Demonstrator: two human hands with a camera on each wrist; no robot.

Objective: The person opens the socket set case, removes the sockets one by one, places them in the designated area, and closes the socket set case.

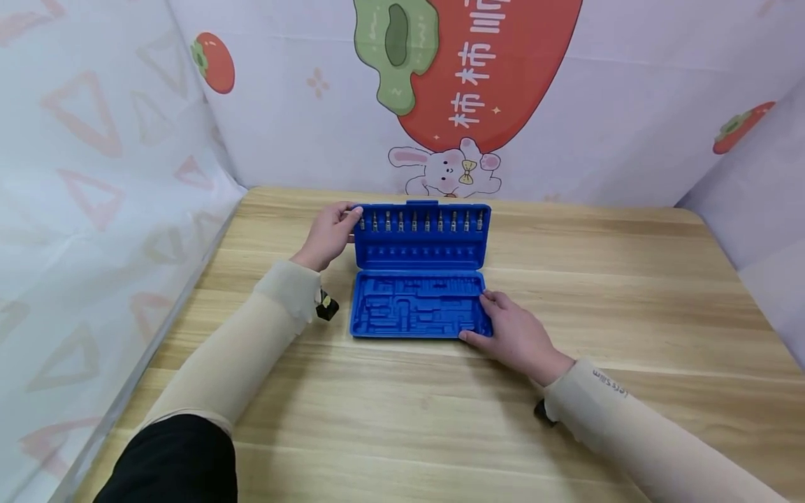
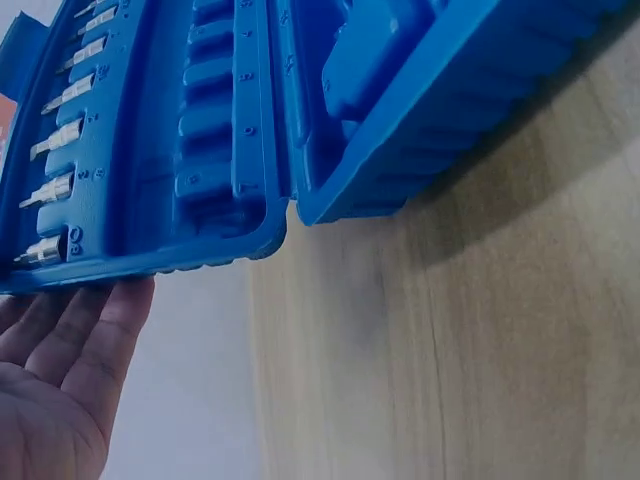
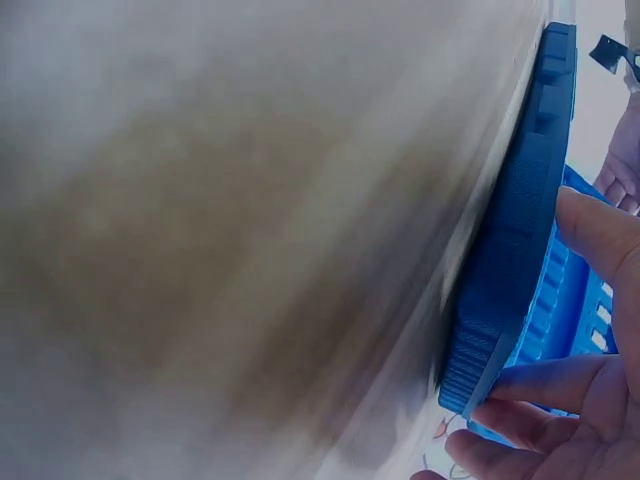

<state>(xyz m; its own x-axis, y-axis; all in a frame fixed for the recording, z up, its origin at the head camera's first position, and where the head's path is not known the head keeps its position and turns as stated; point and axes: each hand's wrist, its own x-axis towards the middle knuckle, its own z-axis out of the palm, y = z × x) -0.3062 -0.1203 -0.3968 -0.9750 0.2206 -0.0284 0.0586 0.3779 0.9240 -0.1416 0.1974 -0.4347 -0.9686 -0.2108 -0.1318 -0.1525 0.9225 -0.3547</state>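
A blue plastic case [image 1: 416, 260] lies open on the wooden table, its lid raised at the back. Silver bits [image 1: 427, 222] stand in a row along the lid's upper part; the moulded base [image 1: 409, 323] holds nothing visible. The left hand [image 1: 328, 234] grips the lid's upper left edge, thumb in front and fingers behind; in the left wrist view its fingers [image 2: 85, 340] lie against the lid's outer side. The right hand [image 1: 517, 337] holds the base's front right corner, thumb at the front edge and fingers on the right side, as the right wrist view [image 3: 600, 340] also shows.
The wooden table [image 1: 629, 300] extends around the case. Behind it hangs a white cloth [image 1: 302, 126] printed with persimmons and a rabbit, and another cloth runs along the left side. Small black devices [image 1: 326, 307] sit at both wrists.
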